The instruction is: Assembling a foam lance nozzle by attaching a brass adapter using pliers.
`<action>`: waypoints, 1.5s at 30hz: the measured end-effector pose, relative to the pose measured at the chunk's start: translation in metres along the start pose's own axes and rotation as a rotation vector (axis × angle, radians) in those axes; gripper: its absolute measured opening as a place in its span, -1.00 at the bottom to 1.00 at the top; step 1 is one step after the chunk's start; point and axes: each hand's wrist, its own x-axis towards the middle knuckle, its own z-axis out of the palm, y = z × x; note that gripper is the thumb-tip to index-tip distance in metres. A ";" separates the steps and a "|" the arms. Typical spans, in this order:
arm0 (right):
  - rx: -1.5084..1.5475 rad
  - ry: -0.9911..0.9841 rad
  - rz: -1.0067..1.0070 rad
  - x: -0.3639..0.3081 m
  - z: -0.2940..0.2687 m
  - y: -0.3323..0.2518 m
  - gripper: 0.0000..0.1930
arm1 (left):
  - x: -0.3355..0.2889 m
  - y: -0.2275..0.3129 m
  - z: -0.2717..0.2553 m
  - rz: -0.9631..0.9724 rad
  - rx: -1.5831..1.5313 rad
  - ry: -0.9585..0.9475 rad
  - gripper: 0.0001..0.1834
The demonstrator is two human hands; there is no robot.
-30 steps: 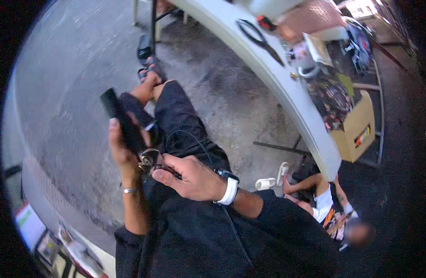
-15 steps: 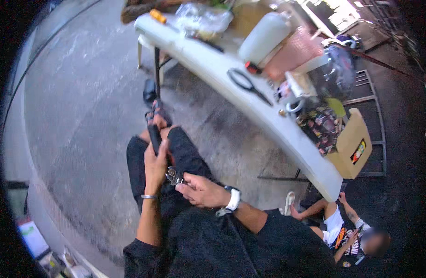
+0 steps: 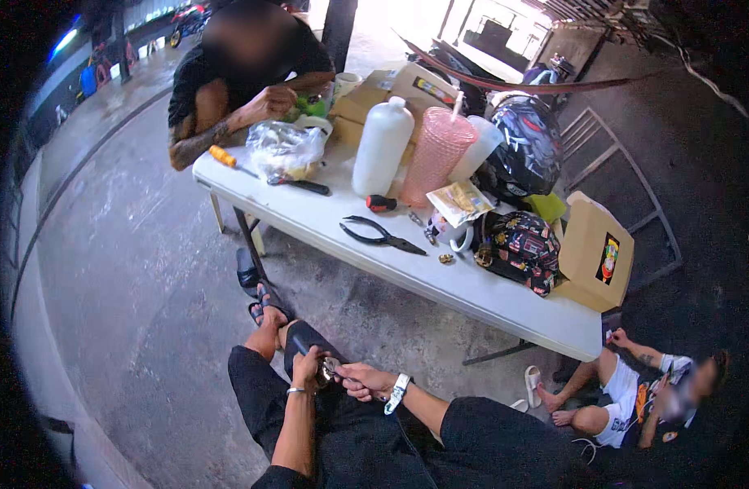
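Over my lap, my left hand (image 3: 307, 368) is wrapped round a black rod-like piece (image 3: 300, 345), whose upper end sticks out past the thumb. A shiny metal part (image 3: 328, 372) shows between my two hands, beside the left fingers. My right hand (image 3: 370, 381), its fingers curled together, meets that metal part from the right. A slim grey piece seems to run from the right fingertips toward it, too small to name.
Ahead stands a white table (image 3: 301, 220) bearing pliers (image 3: 383, 235), a screwdriver (image 3: 221, 156), a white bottle (image 3: 383, 147), a pink tumbler (image 3: 437, 155) and a cardboard box (image 3: 599, 253). A person (image 3: 244, 90) leans at its far left; another person (image 3: 619, 391) sits at right.
The view has tilted up, bringing the person across the table into sight. The black piece stays in my left hand; my right hand remains at its metal part, now with fingers more curled.
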 end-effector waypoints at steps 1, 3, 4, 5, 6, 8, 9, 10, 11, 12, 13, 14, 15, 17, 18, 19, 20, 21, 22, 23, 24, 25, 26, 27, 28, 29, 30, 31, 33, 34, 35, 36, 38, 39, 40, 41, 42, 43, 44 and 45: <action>-0.007 -0.027 0.002 0.010 0.005 -0.004 -0.67 | 0.030 -0.037 -0.025 -0.088 -0.059 -0.008 -0.66; -0.101 -0.074 0.094 0.018 -0.005 -0.011 -0.66 | 0.042 -0.041 -0.023 -0.188 -0.092 -0.064 -0.67; -0.072 -0.070 0.073 0.022 -0.016 -0.011 -0.64 | 0.025 -0.008 -0.007 -0.257 -0.004 -0.026 -0.66; -0.068 -0.075 0.067 0.022 -0.013 -0.014 -0.64 | 0.015 0.012 -0.003 -0.319 0.073 0.038 -0.64; -0.127 -0.046 0.087 0.022 -0.009 -0.018 -0.62 | 0.023 0.004 -0.010 -0.301 0.108 0.017 -0.61; -0.235 0.008 0.127 0.027 -0.005 -0.021 -0.58 | 0.035 0.004 -0.020 -0.309 0.108 0.018 -0.60; -0.233 0.003 0.125 0.033 -0.007 -0.024 -0.58 | 0.038 0.002 -0.024 -0.320 0.103 0.014 -0.60; -0.347 -0.005 0.149 0.040 -0.017 -0.029 -0.59 | 0.036 0.007 -0.019 -0.274 0.170 0.094 -0.59; -0.466 -0.018 0.174 0.046 -0.025 -0.033 -0.60 | 0.036 0.004 -0.019 -0.275 0.174 0.095 -0.59; -0.652 0.007 0.145 0.052 -0.035 -0.035 -0.54 | 0.036 -0.003 -0.021 -0.150 0.173 0.102 -0.55; -0.651 0.006 0.141 0.060 -0.048 -0.029 -0.54 | 0.040 -0.012 -0.024 -0.021 0.172 0.108 -0.51; -0.955 0.045 -0.114 0.065 -0.056 -0.021 -0.47 | 0.056 -0.017 -0.030 0.003 0.563 0.153 -0.46; -1.250 0.088 -0.380 0.069 -0.065 -0.014 -0.39 | 0.064 -0.031 -0.029 0.007 0.564 0.153 -0.46; -1.225 0.181 -0.232 0.059 -0.057 -0.009 -0.40 | 0.051 -0.033 -0.005 0.093 0.633 0.622 -0.41; -1.170 0.277 -0.289 0.055 -0.054 0.003 -0.40 | 0.040 -0.024 0.004 0.031 0.596 0.580 -0.38; -1.115 0.367 -0.347 0.050 -0.047 0.013 -0.40 | 0.031 -0.017 0.008 0.029 0.591 0.585 -0.38; -1.017 0.406 -0.346 0.051 -0.048 0.022 -0.43 | 0.026 -0.013 0.015 0.021 0.583 0.592 -0.37; -1.018 0.409 -0.343 0.051 -0.055 0.025 -0.43 | 0.022 -0.009 0.021 0.013 0.576 0.598 -0.37; -0.995 0.436 -0.350 0.048 -0.050 0.028 -0.43 | 0.017 -0.007 0.023 0.032 0.566 0.601 -0.39; -0.972 0.463 -0.357 0.045 -0.046 0.031 -0.44 | 0.017 -0.007 0.024 0.021 0.571 0.599 -0.39; -0.964 0.463 -0.346 0.042 -0.042 0.032 -0.44 | 0.019 -0.007 0.027 0.059 0.581 0.596 -0.39; -0.899 0.431 -0.311 0.037 -0.035 0.027 -0.45 | 0.019 -0.009 0.027 0.097 0.590 0.595 -0.40; -0.833 0.405 -0.279 0.032 -0.031 0.021 -0.45 | 0.021 -0.014 0.025 0.110 0.587 0.624 -0.39; -0.766 0.378 -0.246 0.029 -0.030 0.018 -0.46 | 0.022 -0.019 0.024 0.099 0.595 0.619 -0.39; -0.760 0.380 -0.269 0.029 -0.031 0.017 -0.46 | 0.022 -0.019 0.025 0.127 0.593 0.633 -0.38; -0.748 0.388 -0.261 0.030 -0.031 0.020 -0.46 | 0.023 -0.020 0.025 0.154 0.590 0.648 -0.38; -0.745 0.419 -0.209 0.032 -0.031 0.023 -0.39 | 0.024 -0.020 0.025 0.144 0.599 0.638 -0.38; -0.744 0.450 -0.152 0.032 -0.033 0.026 -0.31 | 0.022 -0.018 0.029 0.122 0.579 0.624 -0.40; -0.725 0.530 -0.190 0.043 -0.039 0.039 -0.30 | 0.023 -0.012 0.035 0.077 0.539 0.598 -0.44; -0.716 0.598 -0.239 0.048 -0.037 0.047 -0.28 | 0.023 -0.010 0.033 0.074 0.550 0.601 -0.48; -0.704 0.604 -0.222 0.047 -0.030 0.045 -0.28 | 0.022 -0.008 0.033 0.091 0.559 0.629 -0.49; -0.660 0.628 -0.226 0.047 -0.023 0.039 -0.33 | 0.025 -0.004 0.033 0.102 0.550 0.604 -0.50; -0.617 0.660 -0.181 0.046 -0.022 0.040 -0.37 | 0.027 -0.003 0.031 0.121 0.552 0.565 -0.51; -0.602 0.672 -0.185 0.045 -0.023 0.042 -0.37 | 0.027 -0.007 0.030 0.101 0.561 0.566 -0.51; -0.610 0.657 -0.199 0.045 -0.025 0.040 -0.37 | 0.028 -0.008 0.032 0.092 0.573 0.559 -0.52; -0.613 0.649 -0.222 0.045 -0.028 0.038 -0.36 | 0.028 -0.008 0.034 0.117 0.593 0.528 -0.52; -0.692 0.683 -0.270 0.045 -0.032 0.042 -0.33 | 0.025 -0.009 0.036 0.142 0.595 0.558 -0.52; -0.756 0.697 -0.296 0.048 -0.030 0.042 -0.33 | 0.027 -0.010 0.036 0.177 0.593 0.589 -0.51; -0.801 0.636 -0.316 0.053 -0.036 0.035 -0.34 | 0.038 -0.015 0.030 0.183 0.566 0.600 -0.50; -0.813 0.593 -0.305 0.049 -0.033 0.033 -0.35 | 0.049 -0.031 0.014 0.160 0.568 0.585 -0.50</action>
